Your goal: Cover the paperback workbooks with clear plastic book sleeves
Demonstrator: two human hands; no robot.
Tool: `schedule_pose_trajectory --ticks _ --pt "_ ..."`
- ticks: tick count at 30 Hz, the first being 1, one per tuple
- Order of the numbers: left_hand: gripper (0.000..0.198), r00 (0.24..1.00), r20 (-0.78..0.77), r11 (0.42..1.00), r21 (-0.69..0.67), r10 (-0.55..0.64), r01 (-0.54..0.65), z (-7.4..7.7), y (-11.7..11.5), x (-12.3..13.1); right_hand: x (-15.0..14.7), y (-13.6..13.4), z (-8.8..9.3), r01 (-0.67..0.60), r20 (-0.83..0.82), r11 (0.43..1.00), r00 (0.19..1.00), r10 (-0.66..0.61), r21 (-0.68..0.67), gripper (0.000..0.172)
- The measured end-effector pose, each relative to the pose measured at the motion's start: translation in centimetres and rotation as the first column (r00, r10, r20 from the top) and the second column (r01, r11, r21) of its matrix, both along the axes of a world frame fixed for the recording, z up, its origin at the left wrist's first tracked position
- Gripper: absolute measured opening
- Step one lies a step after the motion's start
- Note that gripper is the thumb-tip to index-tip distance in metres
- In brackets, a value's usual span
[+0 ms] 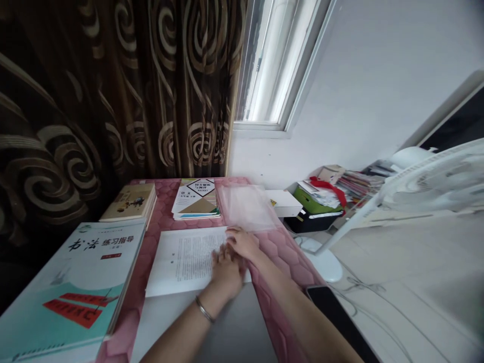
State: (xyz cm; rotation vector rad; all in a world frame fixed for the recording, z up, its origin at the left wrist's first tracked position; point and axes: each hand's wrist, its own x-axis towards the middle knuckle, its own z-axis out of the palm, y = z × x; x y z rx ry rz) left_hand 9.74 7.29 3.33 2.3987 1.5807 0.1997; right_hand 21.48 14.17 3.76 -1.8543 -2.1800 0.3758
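An open book or booklet [162,272] lies on the pink quilted table cover. Its far part is a page with printed text; the near part is plain grey-white. My left hand [227,275], with a bracelet at the wrist, rests flat on the printed page, fingers apart. Just beyond it, my right hand [242,243] lies on the page's right edge with its fingers extended and slightly bent. The two hands overlap in view, so part of the right palm is hidden. Clear plastic sheets [247,206] lie a little past the right hand.
At left are a stack of calligraphy workbooks [83,282] and a tan book pile [128,201]. More workbooks [196,199] sit at the back. Right of the table stand a white box [283,203], a filled black bin [313,222], a white fan [325,259] and a dark flat object [340,322].
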Motion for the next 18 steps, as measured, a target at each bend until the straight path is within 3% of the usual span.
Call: schedule_pose_trajectory --ticks 6,12,18 --pt "0.059 0.999 0.0 0.999 -0.006 0.041 -0.041 -0.6 -1.4 1.1 3.6 0.5 0.0 0.201 0.018 0.979 0.98 -0.2 -0.043 0.031" --pt "0.061 0.996 0.075 0.998 0.007 0.054 -0.054 -1.4 -1.3 0.8 2.6 2.7 -0.4 0.309 0.053 0.949 0.951 -0.305 -0.069 0.029" --pt "0.064 0.997 0.064 0.999 0.006 0.049 -0.049 -1.4 -1.4 0.9 1.6 4.6 0.0 0.378 0.094 0.924 0.924 -0.372 -0.062 0.041"
